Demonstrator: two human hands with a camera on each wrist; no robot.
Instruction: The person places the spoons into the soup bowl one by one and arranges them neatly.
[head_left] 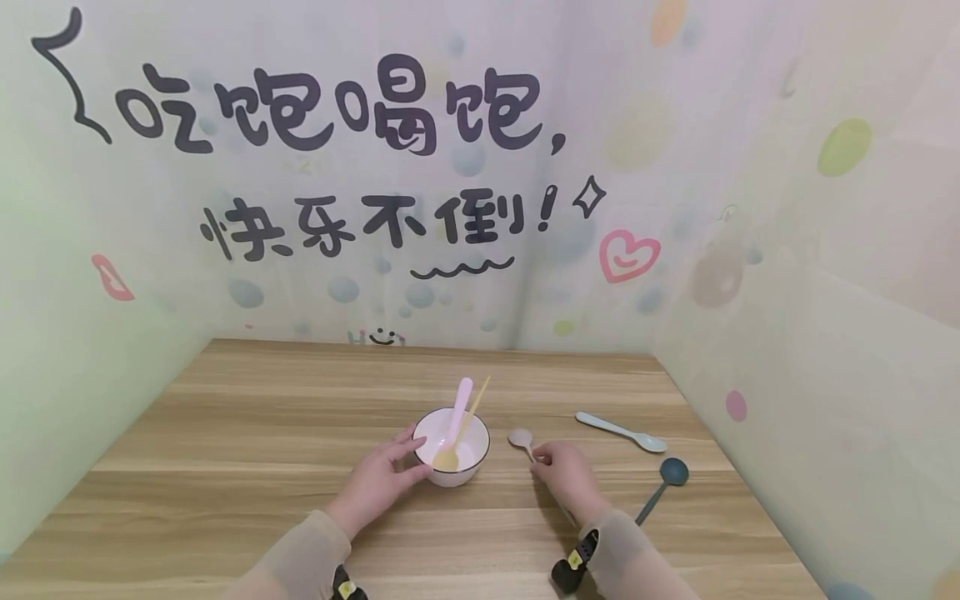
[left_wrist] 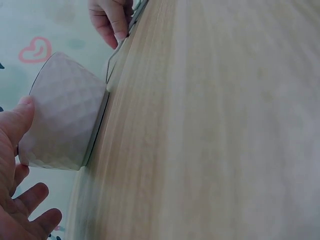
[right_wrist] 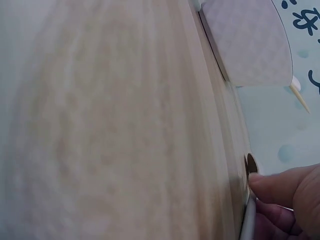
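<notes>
A white bowl (head_left: 453, 451) stands mid-table with a pink spoon (head_left: 458, 406) and a yellow spoon (head_left: 452, 451) leaning in it. My left hand (head_left: 408, 461) grips the bowl's left side. In the left wrist view its thumb (left_wrist: 15, 125) presses the faceted bowl wall (left_wrist: 65, 120). Just right of the bowl, my right hand (head_left: 542, 458) pinches the handle of a beige spoon (head_left: 520, 438) lying on the table. The right wrist view shows the spoon's head (right_wrist: 251, 165) at the fingertips (right_wrist: 280, 187), with the bowl (right_wrist: 250, 45) beyond.
A light blue spoon (head_left: 622, 432) and a dark blue spoon (head_left: 663, 483) lie on the wooden table (head_left: 247, 450) to the right of my right hand. Decorated walls close in the table at the back, left and right (head_left: 787, 375).
</notes>
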